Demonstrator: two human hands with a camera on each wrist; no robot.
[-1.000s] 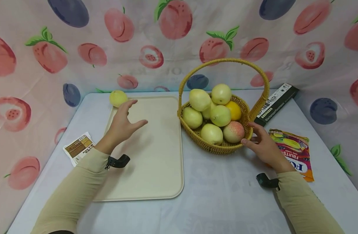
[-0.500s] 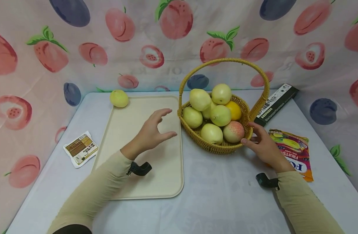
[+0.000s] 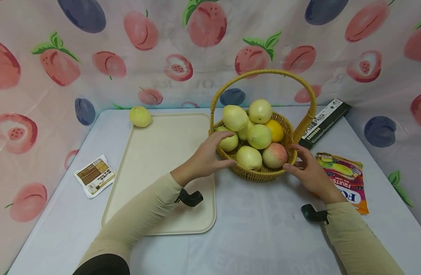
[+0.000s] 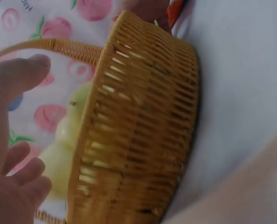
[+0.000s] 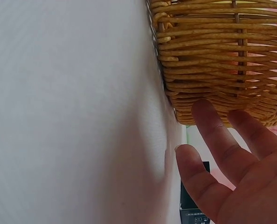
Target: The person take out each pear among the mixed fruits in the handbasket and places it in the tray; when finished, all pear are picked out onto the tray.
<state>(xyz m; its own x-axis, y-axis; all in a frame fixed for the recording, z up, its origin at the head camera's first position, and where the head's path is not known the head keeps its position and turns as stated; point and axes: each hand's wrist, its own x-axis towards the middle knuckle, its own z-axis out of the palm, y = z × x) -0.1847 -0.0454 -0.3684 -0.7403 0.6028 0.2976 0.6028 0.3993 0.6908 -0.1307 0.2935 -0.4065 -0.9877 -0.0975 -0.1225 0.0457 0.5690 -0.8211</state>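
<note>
A woven basket with a tall arched handle holds several pale yellow-green round fruits, an orange and a red-blushed peach. My left hand is at the basket's left side, thumb and fingers spread apart, with nothing between them. It partly covers the leftmost fruit in the head view. In the left wrist view that hand is beside the rim. My right hand rests at the basket's right rim; in the right wrist view its loosely extended fingers touch the outer weave.
A beige tray lies left of the basket, with one yellow-green fruit at its far left corner. A small brown-and-white packet lies further left. On the right are a black pasta box and a fruit candy bag.
My left hand has moved right from over the tray's far left, near the lone fruit, to the basket's left side. The right hand has stayed at the basket's rim.
</note>
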